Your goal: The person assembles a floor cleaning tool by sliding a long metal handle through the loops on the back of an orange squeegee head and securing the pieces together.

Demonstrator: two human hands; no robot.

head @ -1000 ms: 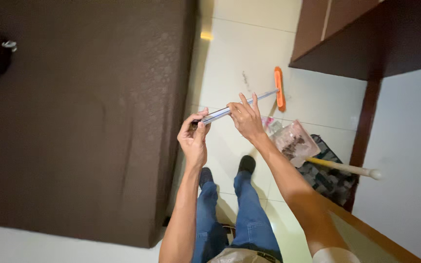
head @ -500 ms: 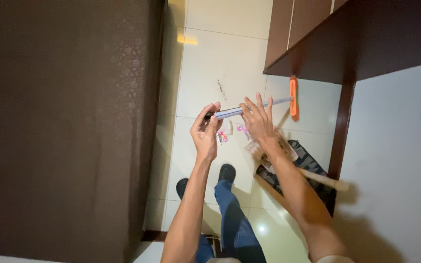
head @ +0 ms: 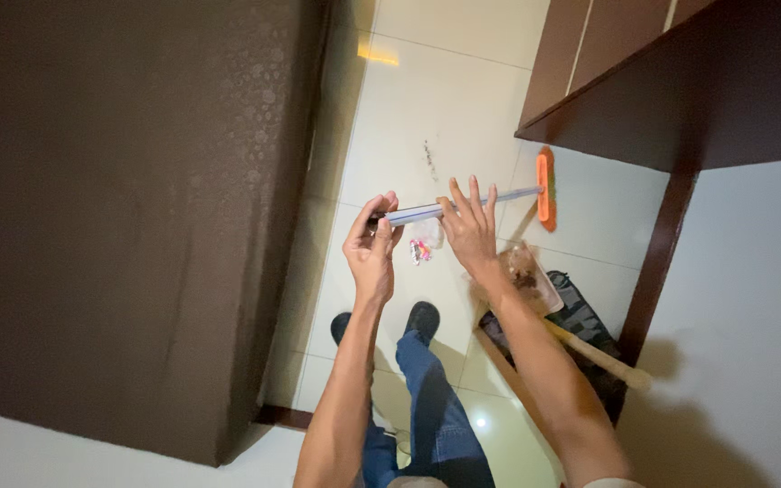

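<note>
From the head camera, looking down, the person holds a long thin broom (head: 463, 205) out over the floor (head: 427, 108). The left hand (head: 371, 246) is curled around the near end of the silver stick. Its thumb and fingers wrap that end, so this grip is closed on the broom. The right hand (head: 469, 228) sits a bit farther along the stick. Its fingers are spread and stick up past the stick, so it looks like it only rests there or pinches lightly. I cannot tell if this grip is really closed.

The stick runs from the left hand across to the orange brush head (head: 546, 189). The brush head is close to the tiles, next to the dark wood cabinet (head: 680, 81).

I think the broom is light, since it is held up at one end. The stick looks hard and stiff, and it does not bend. The metal looks smooth, so it may slip in a loose hand. A good place to hold it is where the hands are now, one at the end and one farther down, both wrapped tight.

Below the hands are small bright scraps (head: 421, 250) on the tiles. A dustpan (head: 528, 276) with brown dirt lies just beside the right wrist. A big dark bed (head: 137, 208) fills the left side.
</note>
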